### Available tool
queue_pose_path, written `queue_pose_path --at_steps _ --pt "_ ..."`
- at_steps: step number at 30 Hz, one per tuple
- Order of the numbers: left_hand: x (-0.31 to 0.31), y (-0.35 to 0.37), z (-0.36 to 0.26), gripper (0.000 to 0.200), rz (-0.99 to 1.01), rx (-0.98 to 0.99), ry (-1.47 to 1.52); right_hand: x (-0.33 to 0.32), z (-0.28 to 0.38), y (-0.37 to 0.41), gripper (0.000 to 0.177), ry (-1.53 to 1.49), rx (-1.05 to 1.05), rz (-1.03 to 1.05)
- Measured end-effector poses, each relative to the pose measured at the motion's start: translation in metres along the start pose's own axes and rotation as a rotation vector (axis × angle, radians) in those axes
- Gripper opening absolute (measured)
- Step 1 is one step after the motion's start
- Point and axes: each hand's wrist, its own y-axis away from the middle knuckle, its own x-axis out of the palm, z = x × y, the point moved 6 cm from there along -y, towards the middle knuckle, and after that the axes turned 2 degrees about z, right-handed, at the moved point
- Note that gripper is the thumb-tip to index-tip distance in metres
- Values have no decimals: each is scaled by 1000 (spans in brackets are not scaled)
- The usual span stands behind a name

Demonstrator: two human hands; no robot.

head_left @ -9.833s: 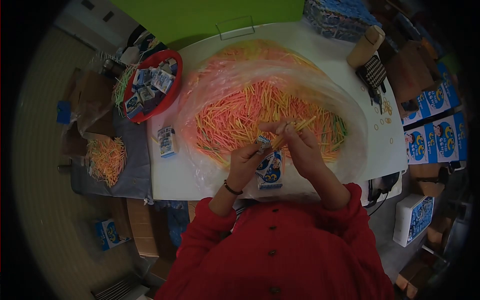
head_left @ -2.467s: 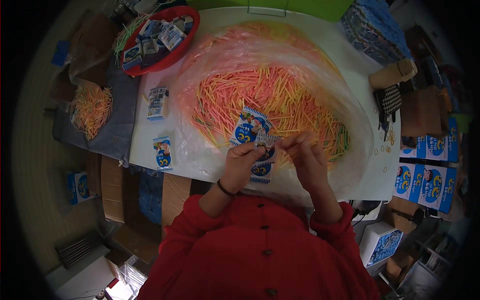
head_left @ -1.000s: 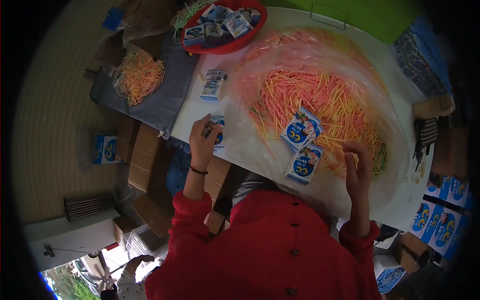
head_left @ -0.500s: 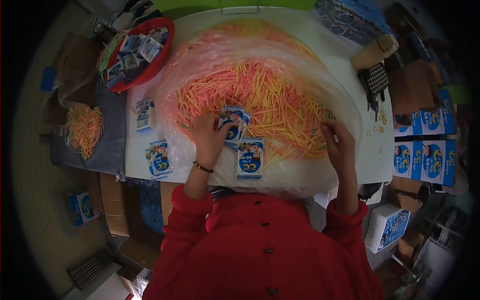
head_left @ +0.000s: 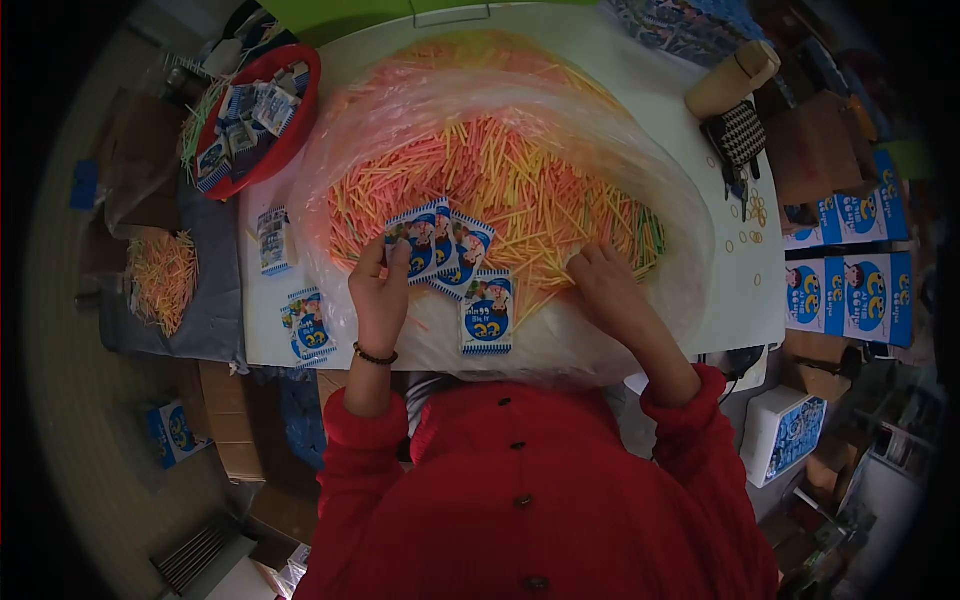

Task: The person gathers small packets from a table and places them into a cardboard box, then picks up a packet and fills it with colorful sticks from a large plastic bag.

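A large clear plastic bag (head_left: 660, 310) lies open on the white table, full of thin pink, yellow and green sticks (head_left: 490, 180). My left hand (head_left: 380, 290) pinches the lower left corner of a blue and white packet (head_left: 425, 240), raised over the near part of the sticks. Just right of it, another blue and white packet (head_left: 468, 245) lies partly overlapped, and a further packet (head_left: 487, 312) rests nearer to me on the bag. My right hand (head_left: 605, 285) is on the sticks to the right, its fingers bent together; whatever lies under the fingertips is hidden.
Packets fill a red basin (head_left: 312, 100) at the back left. Two packets lie on the table's left side. A beige bottle (head_left: 735, 80), a checked pouch (head_left: 738, 135) and rubber bands (head_left: 757, 210) are at the right. Loose sticks (head_left: 163, 280) sit on grey cloth at far left.
My left hand has moved left and now holds up a packet. My right hand has moved left from the bag's right side onto the sticks. The view has shifted slightly.
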Motion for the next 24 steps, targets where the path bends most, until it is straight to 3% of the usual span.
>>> queue_pose_path --at_steps 1,4,6,8,11,14,15,16,17,18,19,20,21,23,24 --pt "5 2 11 18 25 -164 297 0 -5 2 24 -73 -30 -21" --pt "8 5 13 20 49 -254 482 -6 -15 4 20 -278 -35 -74" --pt "9 5 10 19 40 -265 512 -7 -18 5 19 -409 -5 -107" --pt "13 4 10 18 38 -275 541 -1 -25 7 19 -1039 60 -248" --pt "19 5 23 18 38 -210 559 11 -28 4 20 -1143 65 -320" --pt "23 10 31 22 95 -190 397 26 -31 2 21 -1008 57 -298" --pt "21 8 11 27 97 26 95 24 -30 1 21 -1011 58 -298" --pt "22 7 -9 33 97 243 -207 13 -23 -1 21 -782 -41 -334" --pt "20 4 -14 33 97 245 -207 5 -16 -2 21 -549 -138 -366" --pt "19 3 -27 38 35 400 -455 7 -16 -1 21 -546 -139 -369" --pt "20 5 -38 43 -31 553 -702 14 -25 -2 17 -654 -22 -346" --pt "19 2 -40 43 -36 557 -701 20 -33 -3 14 -760 95 -323" --pt "11 -2 -40 37 -91 488 -575 11 -32 -5 14 -756 92 -327" --pt "2 -5 -37 32 -147 419 -448 9 -46 -7 14 -1492 444 -330" --pt "-4 -11 -19 27 -91 153 -51 8 -51 -9 14 -1491 442 -331"
